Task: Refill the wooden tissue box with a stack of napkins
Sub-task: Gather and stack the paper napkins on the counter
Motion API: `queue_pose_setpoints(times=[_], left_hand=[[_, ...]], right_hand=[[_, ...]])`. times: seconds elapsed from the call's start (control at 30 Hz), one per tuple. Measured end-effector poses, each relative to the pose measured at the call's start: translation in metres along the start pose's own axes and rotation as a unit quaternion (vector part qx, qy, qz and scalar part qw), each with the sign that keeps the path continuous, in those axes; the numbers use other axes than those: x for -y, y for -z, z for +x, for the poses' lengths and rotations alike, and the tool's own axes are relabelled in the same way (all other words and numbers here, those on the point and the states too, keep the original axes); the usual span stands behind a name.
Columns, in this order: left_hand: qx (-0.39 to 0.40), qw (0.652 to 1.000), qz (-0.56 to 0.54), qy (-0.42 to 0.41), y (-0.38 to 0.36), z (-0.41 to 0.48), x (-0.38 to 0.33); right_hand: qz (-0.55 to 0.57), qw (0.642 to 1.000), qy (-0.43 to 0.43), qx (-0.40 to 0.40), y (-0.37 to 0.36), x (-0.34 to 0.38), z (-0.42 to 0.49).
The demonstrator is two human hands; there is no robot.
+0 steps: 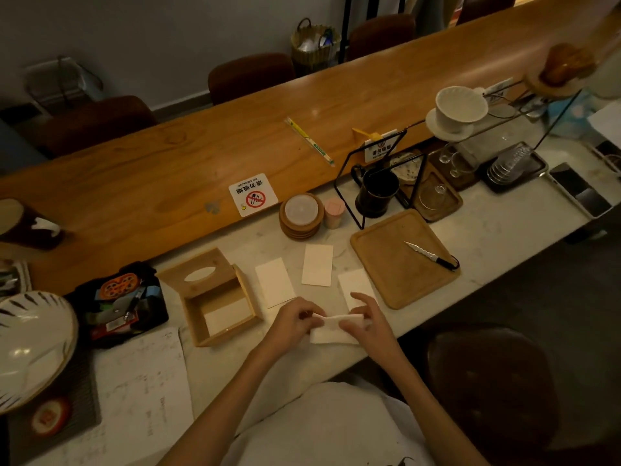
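Dim café counter: pale marble worktop (497, 237) along the near side, long wooden bar top (168, 169) beyond it.

Open rectangular wooden tissue box (215, 297) standing toward the left part of the worktop, hinged lid with oval slot (198, 274) tipped back toward the far edge. White layer visible on the box floor, filling only part of it; depth of that layer not determinable.

Three flat white folded napkins on the worktop to the right of the box:
- napkin nearest the box (275, 281);
- napkin toward the far edge (318, 265);
- napkin beside the square wooden tray (356, 284), partly hidden by the right hand.

White napkin in work (336, 331), close to the near edge, pinched at both ends:
- left hand (295, 322) closed on the left end;
- right hand (366, 319) closed on the right end, fingers curled over the top.

Judged step: folding or squaring one napkin; stack not yet assembled, box not yet refilled.

Risks from here:
- Uneven fold from unequal pull at the two ends; resulting napkin mismatched to the others.
- Napkin slipping off the near edge, given its position there.
- Loose napkins shifted by a sweeping forearm.
- Lid dropping shut if the box is knocked during loading.
- Small serrated knife with black handle (430, 255) on the tray, close to the right-hand reach.
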State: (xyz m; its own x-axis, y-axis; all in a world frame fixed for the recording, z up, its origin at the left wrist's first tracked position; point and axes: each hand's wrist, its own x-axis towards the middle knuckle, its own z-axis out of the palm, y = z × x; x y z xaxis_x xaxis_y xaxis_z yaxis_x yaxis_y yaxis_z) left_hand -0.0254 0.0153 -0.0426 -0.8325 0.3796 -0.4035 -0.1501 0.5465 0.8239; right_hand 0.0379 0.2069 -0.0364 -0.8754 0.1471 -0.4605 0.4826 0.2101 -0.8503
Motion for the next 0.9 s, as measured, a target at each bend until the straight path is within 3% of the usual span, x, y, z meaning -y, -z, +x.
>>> queue_pose_setpoints(times=[0.23,0.4,0.63,0.8,0.9], left_hand=[[-0.106,0.974,-0.150,0.129,-0.037,0.001,-0.038],[-0.099,0.949,-0.207,0.216,-0.072,0.022,-0.061],[-0.125,0.954,-0.088,0.258,-0.107,0.040,-0.065],[-0.125,0.959,0.032,0.251,-0.112,0.038,-0.061],[-0.111,0.961,0.048,0.249,-0.113,0.039,-0.059]], right_hand=[[-0.083,0.988,0.047,0.118,0.050,0.024,0.048],[-0.305,0.921,0.072,0.231,0.068,0.072,0.106],[-0.559,0.755,0.196,0.280,0.041,0.074,0.145],[-0.596,0.732,0.218,0.250,0.036,0.059,0.146],[-0.620,0.713,0.219,0.245,0.034,0.051,0.143]])
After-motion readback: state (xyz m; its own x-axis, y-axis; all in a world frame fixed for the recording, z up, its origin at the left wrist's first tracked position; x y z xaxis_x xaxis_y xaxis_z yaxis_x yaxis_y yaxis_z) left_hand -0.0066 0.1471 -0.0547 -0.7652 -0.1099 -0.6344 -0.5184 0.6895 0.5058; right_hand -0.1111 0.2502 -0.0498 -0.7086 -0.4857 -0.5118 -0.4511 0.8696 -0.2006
